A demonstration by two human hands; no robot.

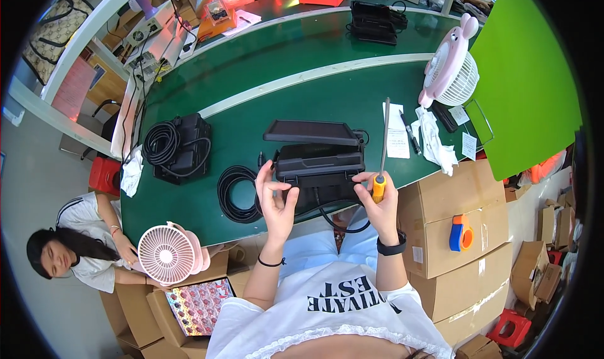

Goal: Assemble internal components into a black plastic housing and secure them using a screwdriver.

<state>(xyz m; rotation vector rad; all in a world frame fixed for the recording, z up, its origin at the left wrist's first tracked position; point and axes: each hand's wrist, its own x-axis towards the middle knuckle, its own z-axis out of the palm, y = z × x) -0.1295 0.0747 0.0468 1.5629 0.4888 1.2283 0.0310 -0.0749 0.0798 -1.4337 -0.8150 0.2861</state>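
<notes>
A black plastic case (319,161) sits at the near edge of the green table, its lid (309,132) tilted up behind it. My left hand (277,203) grips the case's near left corner, thumb and fingertips against its front edge. In my right hand (382,209) is a screwdriver with a yellow handle (379,188), its long shaft pointing away from me. The thumb and a fingertip of that hand also touch the case's near right corner. A coiled black cable (238,194) lies left of the case; another black cable loops below its front.
At the left are a second black case with coiled cable (179,146) and a person by a pink fan (167,252). To the right stand a pink-and-white fan (450,69), a paper slip (396,132), a pen (413,139) and stacked cartons (456,233). Another black case (374,24) lies far back.
</notes>
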